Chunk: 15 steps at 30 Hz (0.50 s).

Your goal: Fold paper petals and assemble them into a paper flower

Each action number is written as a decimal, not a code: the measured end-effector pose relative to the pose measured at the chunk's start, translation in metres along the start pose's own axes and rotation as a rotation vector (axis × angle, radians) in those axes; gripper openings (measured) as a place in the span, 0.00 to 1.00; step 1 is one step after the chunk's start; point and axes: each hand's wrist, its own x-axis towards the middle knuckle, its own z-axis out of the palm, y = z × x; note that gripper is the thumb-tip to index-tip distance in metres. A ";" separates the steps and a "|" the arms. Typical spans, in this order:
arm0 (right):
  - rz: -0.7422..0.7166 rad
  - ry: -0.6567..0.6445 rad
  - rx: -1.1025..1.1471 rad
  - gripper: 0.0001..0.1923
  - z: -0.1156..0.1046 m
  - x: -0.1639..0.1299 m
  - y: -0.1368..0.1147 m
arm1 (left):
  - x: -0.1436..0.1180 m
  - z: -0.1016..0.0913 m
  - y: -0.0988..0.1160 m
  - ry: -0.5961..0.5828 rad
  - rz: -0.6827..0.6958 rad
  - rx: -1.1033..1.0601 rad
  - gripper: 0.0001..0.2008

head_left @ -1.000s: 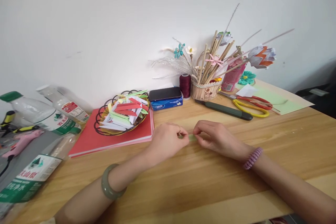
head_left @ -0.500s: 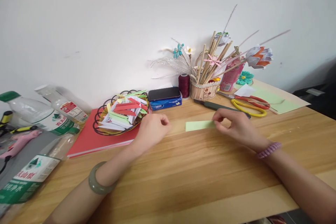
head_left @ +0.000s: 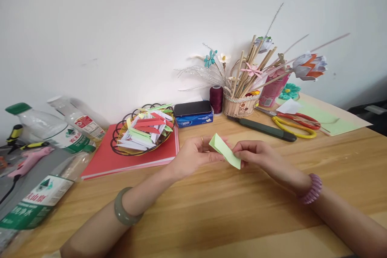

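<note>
A folded strip of light green paper (head_left: 224, 150) is held up above the wooden table, tilted, its upper left end showing a fold. My right hand (head_left: 252, 154) pinches its lower right part between thumb and fingers. My left hand (head_left: 198, 155) is at the strip's left side, the thumb by its lower edge and the fingers reaching behind it, partly hidden by the paper. Left of my left hand, a black-rimmed basket (head_left: 116, 151) full of folded red, white and green paper strips stands on red paper (head_left: 102, 161).
Behind my hands are a phone (head_left: 192, 108) on a blue tissue pack (head_left: 193, 121), a thread spool (head_left: 216, 98) and a basket of sticks and craft flowers (head_left: 240, 107). A dark-handled cutter (head_left: 263, 128) and scissors (head_left: 298, 125) lie right. Plastic bottles (head_left: 39, 199) and a pink glue gun (head_left: 32, 161) are left.
The green strip has been lifted off the table and tilted. My right hand has moved left with it, and my left hand has come right to meet it.
</note>
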 end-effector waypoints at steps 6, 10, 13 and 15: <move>-0.463 0.437 -0.557 0.18 0.009 -0.009 0.007 | 0.001 -0.004 -0.002 0.074 -0.106 0.090 0.15; -0.850 0.310 -1.011 0.22 0.008 -0.016 0.003 | 0.002 -0.006 -0.004 -0.024 -0.124 0.120 0.14; -0.917 0.239 -1.070 0.19 0.004 -0.017 0.002 | 0.001 -0.007 -0.003 -0.048 -0.140 0.116 0.14; -0.932 0.246 -1.079 0.18 0.001 -0.017 0.004 | 0.001 -0.007 -0.001 -0.046 -0.153 0.120 0.13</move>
